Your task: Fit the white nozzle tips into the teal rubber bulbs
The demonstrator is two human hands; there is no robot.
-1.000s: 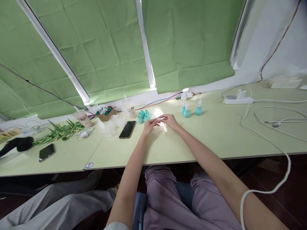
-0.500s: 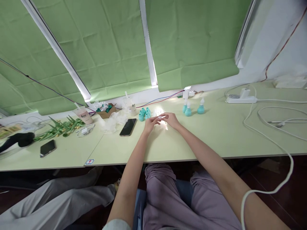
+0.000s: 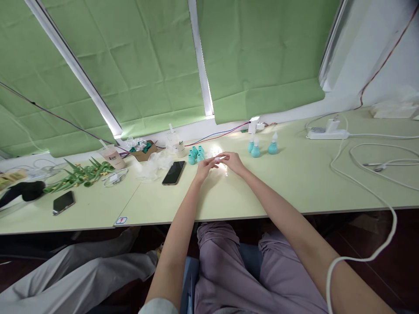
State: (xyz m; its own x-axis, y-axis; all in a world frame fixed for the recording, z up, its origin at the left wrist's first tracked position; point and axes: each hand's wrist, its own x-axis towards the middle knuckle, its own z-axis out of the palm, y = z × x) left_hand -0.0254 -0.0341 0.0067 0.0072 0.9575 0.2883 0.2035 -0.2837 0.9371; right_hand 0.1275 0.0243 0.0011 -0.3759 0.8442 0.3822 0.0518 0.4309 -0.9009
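My left hand [image 3: 204, 168] and my right hand [image 3: 233, 162] meet fingertip to fingertip above the table. Between them is a small whitish piece [image 3: 217, 159], mostly hidden, pinched by the fingers of both. Just beyond my left hand stand several small teal bulb-shaped pieces [image 3: 195, 153] with open necks. On the far side of my hands, small clear pieces [image 3: 214, 151] lie in a bright patch of light. To the right of my right hand are three teal bulbs topped with pale pointed tips, one teal bulb [image 3: 272, 148] apart from the other two bulbs [image 3: 255, 151].
A black phone [image 3: 173, 173] lies left of my hands, near crumpled clear plastic [image 3: 152, 166], a lidded cup [image 3: 176, 145] and a cardboard box [image 3: 145, 153]. Farther left are green stems [image 3: 83, 173] and a second phone [image 3: 63, 203]. A power strip [image 3: 327, 134] and white cables occupy the right.
The view has shifted very slightly. Both hands stay together at the same spot, with only tiny finger movement around the small whitish piece.
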